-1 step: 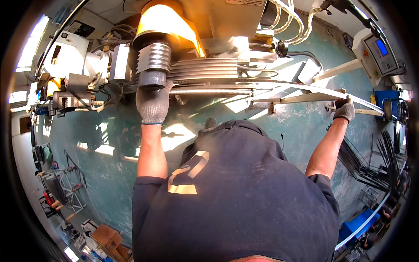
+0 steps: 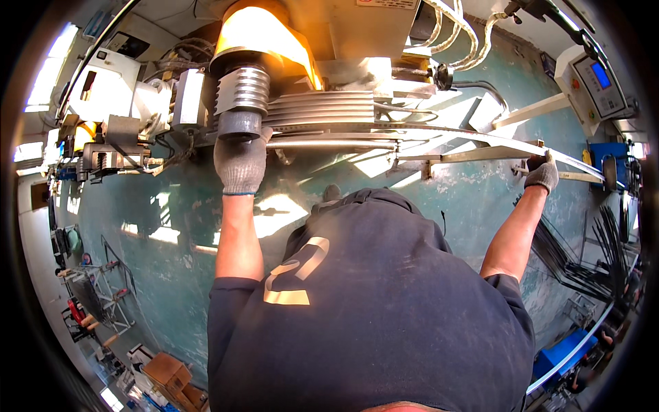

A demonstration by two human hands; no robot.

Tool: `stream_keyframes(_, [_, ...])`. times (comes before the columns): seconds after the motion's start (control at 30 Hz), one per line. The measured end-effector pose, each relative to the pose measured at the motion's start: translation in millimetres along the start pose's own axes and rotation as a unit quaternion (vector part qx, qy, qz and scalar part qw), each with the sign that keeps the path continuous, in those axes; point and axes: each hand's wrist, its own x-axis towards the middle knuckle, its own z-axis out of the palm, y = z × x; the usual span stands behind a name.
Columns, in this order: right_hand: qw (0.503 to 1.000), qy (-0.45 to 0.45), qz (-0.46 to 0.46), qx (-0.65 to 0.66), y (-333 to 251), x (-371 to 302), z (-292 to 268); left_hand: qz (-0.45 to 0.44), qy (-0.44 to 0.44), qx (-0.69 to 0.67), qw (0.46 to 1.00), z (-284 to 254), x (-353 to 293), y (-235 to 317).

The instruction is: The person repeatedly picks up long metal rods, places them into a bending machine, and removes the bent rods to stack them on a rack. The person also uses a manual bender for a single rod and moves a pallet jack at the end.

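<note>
the left hand [image 2: 240, 167] is partly behind the ribbed roller [image 2: 241, 93]. the right hand [image 2: 542, 173] is by the long metal strip [image 2: 480, 136], which runs past it. i can't tell if either is gripping.

The ribbed cylinder [image 2: 243, 93] and long strip [image 2: 508, 141] look glossy metal, the gloves [image 2: 240, 167] rough knitted cloth.

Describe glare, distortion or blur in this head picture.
Head view: sunlight leaves bright patches on the green floor; the yellow machine housing is partly washed out; fisheye bends straight edges and the corners go black; left hand and right hand show no obvious blur.
</note>
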Motion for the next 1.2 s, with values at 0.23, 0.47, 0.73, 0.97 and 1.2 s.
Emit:
stream_keyframes(0.23, [1.0, -0.015, -0.006, -0.008, 3.2, 5.4, -4.1, -0.009, -0.007, -0.006, 1.0, 3.4, 4.3, -10.0])
stream_keyframes(0.47, [1.0, -0.004, 0.01, -0.022, 8.1, 12.8, -6.2, -0.004, -0.01, 0.03, 0.999, -0.8, 3.5, -7.3])
stream_keyframes(0.73, [0.999, -0.023, 0.024, -0.007, 8.2, 9.8, -6.9, 0.001, -0.012, -0.017, 1.0, -3.3, 1.6, -3.8])
stream_keyframes(0.97, [1.0, -0.015, 0.01, -0.017, 7.8, 9.4, -7.0, -0.004, -0.01, -0.04, 0.999, -5.5, -2.6, -4.0])
stream_keyframes(1.2, [0.999, 0.013, 0.019, -0.022, 12.4, 14.9, -8.9, -0.026, -0.041, 0.004, 0.999, -10.1, -0.6, 2.8])
